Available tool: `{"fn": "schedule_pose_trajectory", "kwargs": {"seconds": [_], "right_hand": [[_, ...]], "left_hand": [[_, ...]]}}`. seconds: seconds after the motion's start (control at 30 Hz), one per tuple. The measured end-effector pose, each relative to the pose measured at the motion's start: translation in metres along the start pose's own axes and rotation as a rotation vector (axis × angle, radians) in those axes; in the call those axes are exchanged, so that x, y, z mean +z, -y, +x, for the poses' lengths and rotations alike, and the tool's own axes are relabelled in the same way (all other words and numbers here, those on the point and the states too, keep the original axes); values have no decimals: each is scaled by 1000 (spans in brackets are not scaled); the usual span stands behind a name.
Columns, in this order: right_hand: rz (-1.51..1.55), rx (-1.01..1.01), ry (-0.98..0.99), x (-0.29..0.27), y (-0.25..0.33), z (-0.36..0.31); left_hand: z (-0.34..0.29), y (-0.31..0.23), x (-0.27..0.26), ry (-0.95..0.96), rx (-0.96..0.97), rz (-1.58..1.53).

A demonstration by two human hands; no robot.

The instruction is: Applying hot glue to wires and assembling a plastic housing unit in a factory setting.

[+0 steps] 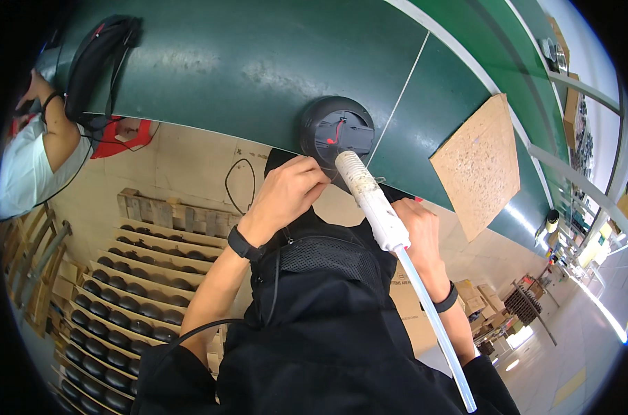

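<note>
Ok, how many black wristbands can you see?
3: the left-wrist band, the right-wrist band, and a co-worker's wristband at upper left. The co-worker's other wrist isn't visible.

"How bright is it?"
"Well lit. The green surface (210, 76) carries a hazy, pale sheen left of its middle, and hard white glare near its right end."

"Where's the strongest light?"
"On the floor (597, 346) beyond that end, in washed-out streaks; I can't see the source itself."

"Dark spots?"
"The black clothing (300, 311) below the near edge loses much of its fold detail."

"Sharpness and distortion?"
"The round black part (338, 131) by that edge looks fairly crisp; distant clutter is indistinct. The far edge bows, black closes the corners, and bluish fringing tints the right rim."
</note>
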State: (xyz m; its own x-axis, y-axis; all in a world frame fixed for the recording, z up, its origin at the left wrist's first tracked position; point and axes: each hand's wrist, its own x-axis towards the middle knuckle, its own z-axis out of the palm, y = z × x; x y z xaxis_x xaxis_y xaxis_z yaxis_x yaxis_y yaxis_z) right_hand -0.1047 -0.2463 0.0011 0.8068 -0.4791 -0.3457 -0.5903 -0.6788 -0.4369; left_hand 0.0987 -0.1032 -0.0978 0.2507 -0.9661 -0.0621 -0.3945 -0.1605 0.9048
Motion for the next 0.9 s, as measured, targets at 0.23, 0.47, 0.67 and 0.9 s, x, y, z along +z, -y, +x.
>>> {"fn": "schedule_pose_trajectory", "kwargs": {"seconds": [0.23,0.47,0.67,0.9], "right_hand": [[108,-60,5,0,-11,-2],[139,-78,-11,3,-4,-2],[138,-86,-55,10,-5,-5],[65,-47,-48,8,-1,-1]], "left_hand": [[1,-2,-3,-15,-30,0],[-1,2,2,-17,-29,4],[-1,2,3,-10,-32,8],[-1,3,4,-2,-30,3]]}}
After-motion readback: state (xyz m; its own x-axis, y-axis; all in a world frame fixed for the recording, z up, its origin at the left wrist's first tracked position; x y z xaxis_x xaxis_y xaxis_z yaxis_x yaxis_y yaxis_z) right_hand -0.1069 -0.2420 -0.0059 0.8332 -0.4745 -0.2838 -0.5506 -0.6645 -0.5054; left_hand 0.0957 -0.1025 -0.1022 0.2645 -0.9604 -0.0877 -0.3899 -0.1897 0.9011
